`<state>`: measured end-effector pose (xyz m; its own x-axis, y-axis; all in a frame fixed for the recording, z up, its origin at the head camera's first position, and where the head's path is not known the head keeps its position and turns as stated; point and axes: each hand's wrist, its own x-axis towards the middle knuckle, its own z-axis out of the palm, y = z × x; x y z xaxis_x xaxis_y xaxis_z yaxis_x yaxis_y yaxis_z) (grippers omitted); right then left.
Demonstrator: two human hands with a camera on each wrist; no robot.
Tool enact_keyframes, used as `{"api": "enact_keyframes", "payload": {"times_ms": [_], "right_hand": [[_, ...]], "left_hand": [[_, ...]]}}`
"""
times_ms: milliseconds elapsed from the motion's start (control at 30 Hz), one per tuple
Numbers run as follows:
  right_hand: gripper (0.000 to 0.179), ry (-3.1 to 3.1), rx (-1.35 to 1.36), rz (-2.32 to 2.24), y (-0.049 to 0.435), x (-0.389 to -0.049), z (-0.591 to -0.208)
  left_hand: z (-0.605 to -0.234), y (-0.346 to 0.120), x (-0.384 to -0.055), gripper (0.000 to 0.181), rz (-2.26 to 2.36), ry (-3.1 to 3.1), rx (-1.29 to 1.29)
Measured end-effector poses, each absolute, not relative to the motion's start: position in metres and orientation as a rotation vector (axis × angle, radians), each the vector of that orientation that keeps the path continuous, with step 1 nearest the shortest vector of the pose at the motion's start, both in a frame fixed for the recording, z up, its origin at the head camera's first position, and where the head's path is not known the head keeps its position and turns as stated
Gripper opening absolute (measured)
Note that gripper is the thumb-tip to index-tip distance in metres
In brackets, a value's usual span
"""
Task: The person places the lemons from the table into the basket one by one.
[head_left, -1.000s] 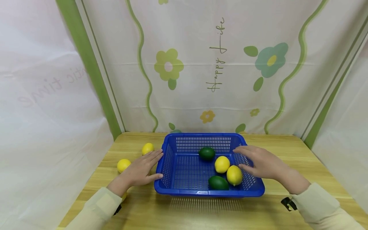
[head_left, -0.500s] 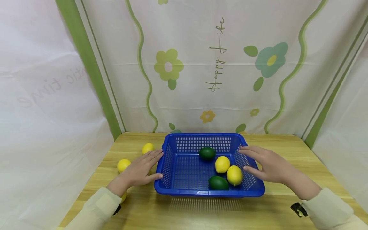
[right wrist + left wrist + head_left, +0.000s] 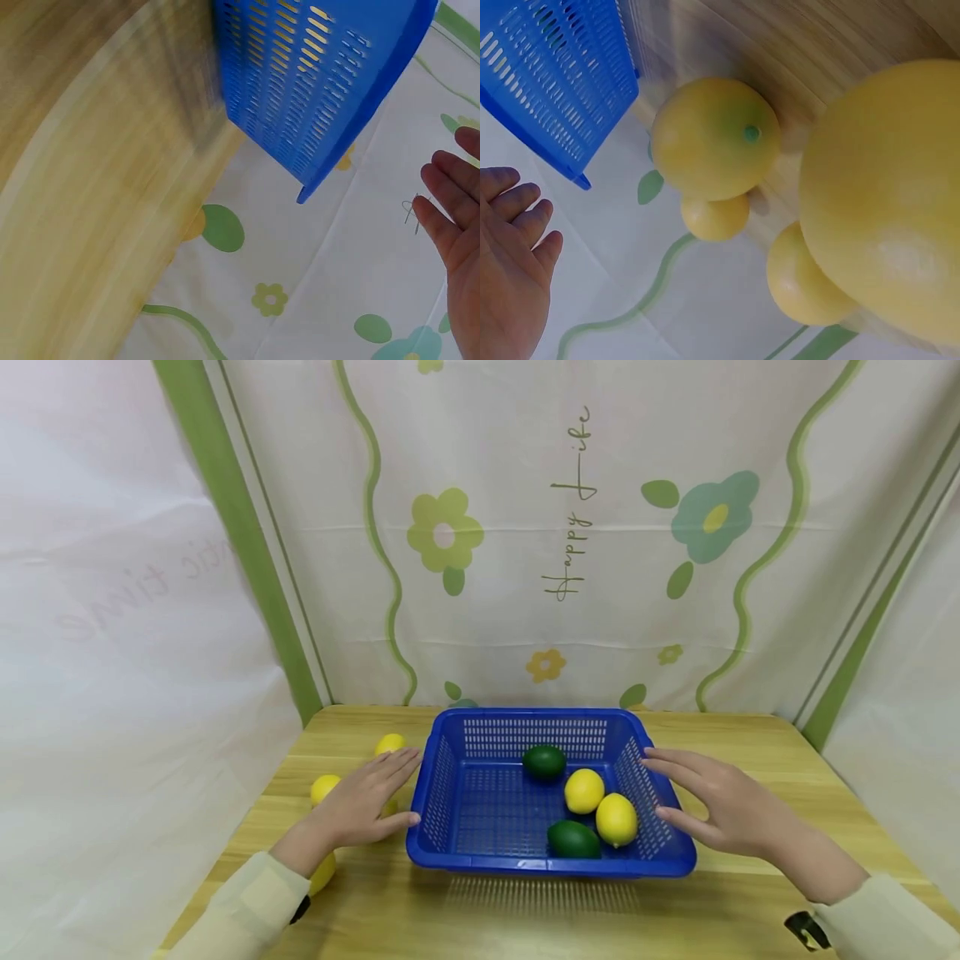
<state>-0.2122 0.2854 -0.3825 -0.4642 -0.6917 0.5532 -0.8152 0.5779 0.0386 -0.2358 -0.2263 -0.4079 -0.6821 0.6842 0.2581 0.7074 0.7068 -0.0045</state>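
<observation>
Since half a second ago, the person's right hand (image 3: pixel 738 806) has drawn outward over the right rim of the blue basket (image 3: pixel 551 865), and the left hand (image 3: pixel 360 802) has eased slightly away from the left side.

From the head view, the basket sits on the wooden counter (image 3: pixel 738 910) between the hands. Toward its right end lie two lemons, one behind (image 3: pixel 584 791) and one nearer (image 3: pixel 617 820), and two dark green fruits, one at the back (image 3: pixel 544 762) and one at the front (image 3: pixel 573 840). Both hands have straight, relaxed fingers, thumbs held apart from them. More lemons (image 3: pixel 324 787) rest on the counter around the left hand, partly hidden by it.

From the left wrist, the left hand is just apart from the basket's edge; four lemons show beside it, one with a green tip (image 3: pixel 751 133).

From the right wrist, the right hand is apart from the basket, fingers slightly spread, before a flower-printed curtain (image 3: pixel 322 255).
</observation>
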Motion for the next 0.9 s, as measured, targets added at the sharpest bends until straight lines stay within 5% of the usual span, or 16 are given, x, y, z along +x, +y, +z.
{"api": "enact_keyframes", "payload": {"times_ms": [900], "right_hand": [[0.059,-2.355,1.244,0.271,0.317,-0.205,-0.433]], "left_hand": [[-0.392,-0.262,-0.216,0.081,-0.142,-2.618,-0.974]]}}
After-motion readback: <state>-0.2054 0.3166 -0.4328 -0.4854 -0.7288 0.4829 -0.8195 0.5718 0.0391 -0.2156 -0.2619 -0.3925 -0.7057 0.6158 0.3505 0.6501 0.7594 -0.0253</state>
